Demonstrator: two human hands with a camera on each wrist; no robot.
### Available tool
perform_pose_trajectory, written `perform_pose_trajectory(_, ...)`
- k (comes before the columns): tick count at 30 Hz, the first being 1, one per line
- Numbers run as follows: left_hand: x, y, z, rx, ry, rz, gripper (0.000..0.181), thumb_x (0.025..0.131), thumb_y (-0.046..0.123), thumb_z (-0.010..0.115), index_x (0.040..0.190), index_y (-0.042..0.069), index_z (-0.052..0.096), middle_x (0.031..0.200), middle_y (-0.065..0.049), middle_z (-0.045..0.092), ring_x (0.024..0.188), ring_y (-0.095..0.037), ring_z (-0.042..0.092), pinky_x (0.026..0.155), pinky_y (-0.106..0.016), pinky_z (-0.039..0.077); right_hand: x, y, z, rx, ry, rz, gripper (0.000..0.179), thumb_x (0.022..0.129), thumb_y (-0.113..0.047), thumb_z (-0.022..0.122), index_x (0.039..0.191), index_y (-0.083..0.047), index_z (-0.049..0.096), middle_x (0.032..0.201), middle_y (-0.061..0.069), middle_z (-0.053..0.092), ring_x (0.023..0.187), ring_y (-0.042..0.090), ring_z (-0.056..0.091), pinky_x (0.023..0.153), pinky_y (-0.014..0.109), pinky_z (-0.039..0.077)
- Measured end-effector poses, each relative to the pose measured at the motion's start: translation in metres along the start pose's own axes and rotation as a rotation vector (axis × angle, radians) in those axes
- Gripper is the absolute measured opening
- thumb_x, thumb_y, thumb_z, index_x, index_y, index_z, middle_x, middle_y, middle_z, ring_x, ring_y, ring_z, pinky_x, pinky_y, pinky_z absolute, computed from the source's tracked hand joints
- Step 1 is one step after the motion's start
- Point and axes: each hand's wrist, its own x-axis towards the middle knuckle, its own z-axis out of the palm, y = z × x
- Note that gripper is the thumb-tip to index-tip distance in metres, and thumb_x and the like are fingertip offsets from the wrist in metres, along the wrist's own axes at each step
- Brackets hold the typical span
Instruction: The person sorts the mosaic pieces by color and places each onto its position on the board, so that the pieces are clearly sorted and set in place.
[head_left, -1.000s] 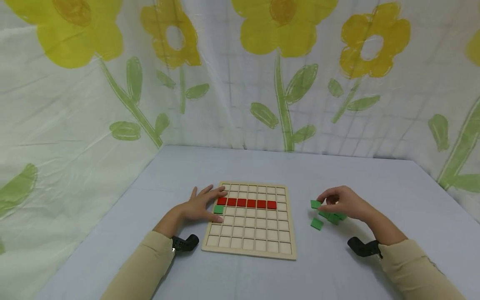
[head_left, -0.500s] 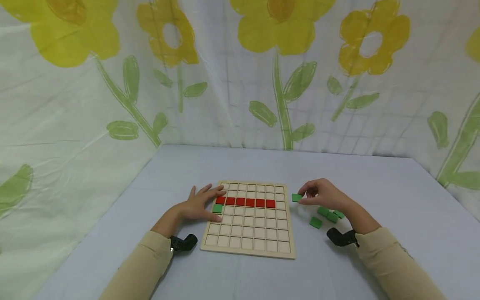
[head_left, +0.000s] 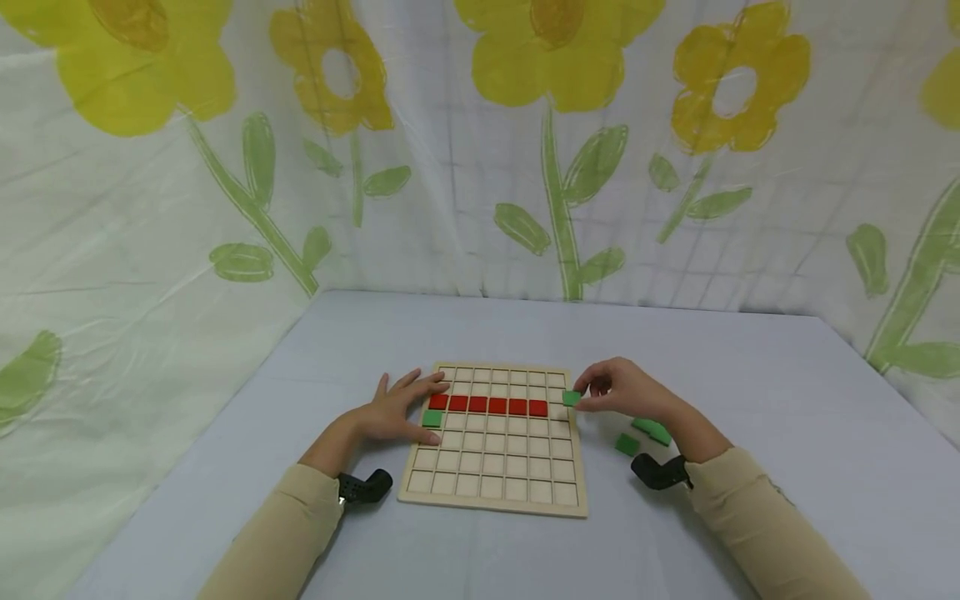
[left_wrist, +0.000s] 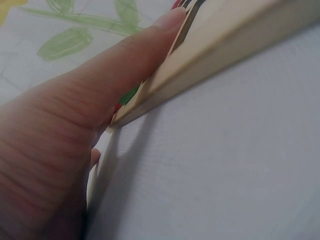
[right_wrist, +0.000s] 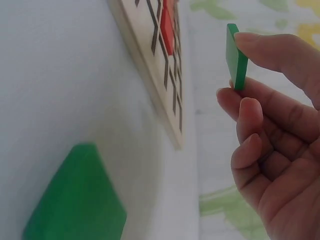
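A wooden grid board [head_left: 491,487] lies on the table. One of its rows holds several red square tiles [head_left: 497,406], and a green tile [head_left: 432,418] sits just below the leftmost one. My left hand [head_left: 392,412] rests at the board's left edge, fingers spread; in the left wrist view its thumb [left_wrist: 135,55] lies along the rim. Between thumb and index finger, my right hand [head_left: 628,392] pinches a green square tile [right_wrist: 236,57]. In the head view that tile overlaps the board's right edge, level with the red row's end.
Right of the board, a loose green tile [head_left: 627,444] lies beside several others [head_left: 651,429], partly hidden behind my right wrist. Black wrist cameras [head_left: 365,486] sit on both arms. A flower-patterned curtain [head_left: 450,167] hangs behind the table.
My right hand has picked up a green tile from the loose group and carried it left to the board's right edge. The left hand stays in place.
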Motion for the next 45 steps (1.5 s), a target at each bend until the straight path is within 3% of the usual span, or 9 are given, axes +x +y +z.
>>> perform_pose_trajectory(27,-0.001,0.004,-0.003,-0.015,-0.011,-0.002,0.083,0.07,0.05,0.075,0.141,0.024,0.04,0.156,0.003,0.022,0.146,-0.032,0.001,0.108,-0.062,-0.016,0.05,-0.022,0.025,0.156,-0.011,-0.003,0.025,0.081,-0.017,0.073,0.099,-0.001,0.07,0.086,0.01,0.068,0.069,0.015,0.056,0.063,0.028,0.049)
perform_pose_trajectory(37,0.0,0.003,-0.004,0.004,-0.006,-0.01,0.083,0.07,0.05,0.075,0.141,0.024,0.04,0.156,0.003,0.022,0.145,-0.032,0.001,0.108,-0.062,-0.015,0.062,-0.038,0.037,0.141,0.009,-0.054,0.021,0.08,-0.016,0.072,0.096,-0.002,0.071,0.076,0.006,0.066,0.064,0.014,0.054,0.058,0.028,0.048)
perform_pose_trajectory(45,0.0,0.003,-0.002,-0.006,-0.011,-0.008,0.083,0.07,0.05,0.075,0.141,0.023,0.04,0.156,0.002,0.022,0.145,-0.033,0.001,0.108,-0.062,-0.015,0.067,-0.051,0.048,0.122,0.006,-0.043,0.018,0.08,-0.016,0.072,0.093,-0.003,0.072,0.076,0.005,0.066,0.062,0.012,0.053,0.056,0.025,0.046)
